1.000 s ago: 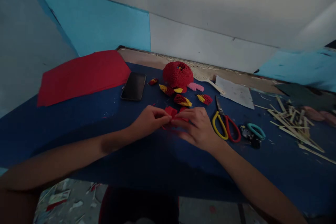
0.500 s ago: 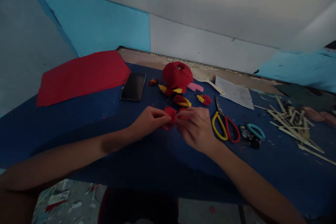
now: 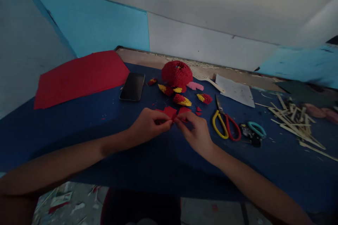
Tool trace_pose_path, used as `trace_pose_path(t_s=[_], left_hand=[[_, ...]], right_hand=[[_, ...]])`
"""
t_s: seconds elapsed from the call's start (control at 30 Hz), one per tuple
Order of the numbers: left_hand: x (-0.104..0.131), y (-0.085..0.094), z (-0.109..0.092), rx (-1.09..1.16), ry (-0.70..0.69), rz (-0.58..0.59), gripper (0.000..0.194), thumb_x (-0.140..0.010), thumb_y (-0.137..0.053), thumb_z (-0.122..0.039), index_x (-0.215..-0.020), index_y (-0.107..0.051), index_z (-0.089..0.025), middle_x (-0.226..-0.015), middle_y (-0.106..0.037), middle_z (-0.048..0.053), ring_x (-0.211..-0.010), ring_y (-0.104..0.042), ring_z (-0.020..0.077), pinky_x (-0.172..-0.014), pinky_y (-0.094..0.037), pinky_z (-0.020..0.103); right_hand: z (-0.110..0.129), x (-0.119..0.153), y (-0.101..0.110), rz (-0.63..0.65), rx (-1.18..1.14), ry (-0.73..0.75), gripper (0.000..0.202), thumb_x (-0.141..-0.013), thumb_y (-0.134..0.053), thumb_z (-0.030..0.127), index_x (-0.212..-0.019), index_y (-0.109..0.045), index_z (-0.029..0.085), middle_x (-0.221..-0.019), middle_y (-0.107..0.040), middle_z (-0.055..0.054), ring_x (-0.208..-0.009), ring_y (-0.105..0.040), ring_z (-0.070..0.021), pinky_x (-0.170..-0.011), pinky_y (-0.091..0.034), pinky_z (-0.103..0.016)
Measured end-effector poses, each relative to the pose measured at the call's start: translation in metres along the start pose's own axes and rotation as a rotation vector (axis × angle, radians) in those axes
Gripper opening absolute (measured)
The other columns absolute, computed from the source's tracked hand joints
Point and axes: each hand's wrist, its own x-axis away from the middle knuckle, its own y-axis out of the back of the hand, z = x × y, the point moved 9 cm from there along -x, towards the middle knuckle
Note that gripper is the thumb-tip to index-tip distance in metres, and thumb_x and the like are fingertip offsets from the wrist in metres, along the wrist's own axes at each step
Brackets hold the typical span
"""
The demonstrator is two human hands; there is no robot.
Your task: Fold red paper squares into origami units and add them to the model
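Note:
My left hand (image 3: 153, 123) and my right hand (image 3: 195, 129) meet at the middle of the blue table (image 3: 148, 168), fingertips pinched close together on a small piece of red paper (image 3: 173, 119). Other red paper pieces (image 3: 170, 111) lie just behind the fingertips, and small red bits (image 3: 199, 111) lie beyond my right hand. Behind them sit several red and yellow folded-paper pieces (image 3: 182, 100), a pink piece (image 3: 195, 86) and a round red folded-paper body (image 3: 176, 74) with a hollow top.
A stack of red paper (image 3: 81, 77) and a black phone (image 3: 132, 87) lie to the left. On the right are scissors (image 3: 223, 119) with yellow and red handles, a turquoise-handled tool (image 3: 256, 130), a white sheet (image 3: 235, 89) and pale strips (image 3: 298, 123). A wall stands behind.
My right hand's fingers have drawn in to a pinch beside my left fingertips, uncovering small red bits behind it. The view has shifted slightly.

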Motion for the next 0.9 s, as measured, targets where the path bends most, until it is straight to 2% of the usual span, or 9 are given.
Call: trace_pose_path(t_s=[0.07, 0.13, 0.17, 0.33, 0.5, 0.63, 0.77, 0.9], left_hand=[[0.001, 0.002, -0.005, -0.075, -0.035, -0.018, 0.018, -0.075, -0.057, -0.024, -0.07, -0.07, -0.012, -0.059, -0.066, 0.0, -0.053, -0.054, 0.0075, -0.051, -0.037, 0.016], [0.001, 0.002, -0.003, -0.052, -0.012, -0.022, 0.017, -0.074, -0.058, -0.024, -0.07, -0.07, -0.013, -0.058, -0.065, 0.0, -0.053, -0.054, 0.0075, -0.051, -0.037, 0.016], [0.001, 0.002, 0.0, -0.002, 0.019, -0.019, 0.018, -0.074, -0.058, -0.024, -0.07, -0.07, -0.013, -0.059, -0.066, 0.0, -0.054, -0.055, 0.008, -0.051, -0.038, 0.016], [0.002, -0.006, 0.015, 0.354, 0.222, 0.017, 0.016, -0.072, -0.058, -0.022, -0.071, -0.068, -0.011, -0.066, -0.069, 0.003, -0.06, -0.061, 0.0107, -0.055, -0.045, 0.017], [0.004, -0.011, 0.018, 0.529, 0.349, 0.013, 0.011, -0.069, -0.06, -0.019, -0.067, -0.066, -0.01, -0.058, -0.066, 0.001, -0.054, -0.061, 0.0089, -0.051, -0.045, 0.016], [0.005, -0.011, 0.02, 0.618, 0.392, -0.015, 0.012, -0.07, -0.06, -0.02, -0.065, -0.064, -0.01, -0.059, -0.066, 0.002, -0.053, -0.061, 0.0092, -0.05, -0.044, 0.017], [0.004, -0.011, 0.022, 0.591, 0.38, 0.003, 0.012, -0.071, -0.058, -0.019, -0.066, -0.064, -0.01, -0.058, -0.066, 0.002, -0.053, -0.061, 0.0093, -0.052, -0.045, 0.018], [0.004, -0.016, 0.021, 0.506, 0.35, 0.073, 0.012, -0.071, -0.06, -0.02, -0.064, -0.064, -0.011, -0.057, -0.065, 0.0, -0.053, -0.061, 0.0096, -0.051, -0.043, 0.017]], right_hand=[[-0.001, 0.0, -0.001, 0.004, -0.002, -0.015, 0.006, -0.083, -0.055, 0.021, -0.079, -0.06, 0.019, -0.074, -0.065, -0.002, -0.068, -0.061, -0.0134, -0.063, -0.046, -0.025], [-0.004, 0.0, -0.001, -0.008, -0.04, -0.05, 0.004, -0.082, -0.056, 0.021, -0.079, -0.06, 0.02, -0.074, -0.066, -0.001, -0.068, -0.061, -0.0132, -0.064, -0.046, -0.025], [-0.007, 0.0, 0.0, -0.027, -0.079, -0.072, 0.001, -0.08, -0.058, 0.021, -0.08, -0.059, 0.02, -0.075, -0.065, -0.001, -0.068, -0.061, -0.013, -0.063, -0.046, -0.025], [-0.015, 0.0, 0.006, -0.15, -0.271, -0.123, 0.015, -0.073, -0.067, 0.022, -0.077, -0.053, 0.021, -0.07, -0.06, 0.002, -0.063, -0.057, -0.0107, -0.057, -0.045, -0.023], [-0.018, 0.003, 0.007, -0.2, -0.433, -0.138, 0.019, -0.071, -0.068, 0.021, -0.078, -0.05, 0.022, -0.069, -0.057, 0.004, -0.062, -0.056, -0.01, -0.058, -0.046, -0.023], [-0.012, 0.001, 0.004, -0.123, -0.466, -0.113, 0.012, -0.076, -0.062, 0.019, -0.087, -0.058, 0.022, -0.081, -0.064, 0.0, -0.072, -0.062, -0.012, -0.065, -0.05, -0.025], [-0.019, -0.002, -0.002, -0.021, -0.488, -0.225, 0.019, -0.085, -0.05, 0.029, -0.096, -0.063, 0.021, -0.075, -0.066, -0.002, -0.065, -0.062, -0.0125, -0.056, -0.049, -0.024], [-0.017, -0.006, -0.008, 0.085, -0.424, -0.154, 0.013, -0.079, -0.059, 0.029, -0.083, -0.066, 0.018, -0.071, -0.066, -0.001, -0.064, -0.061, -0.0123, -0.059, -0.048, -0.024]])
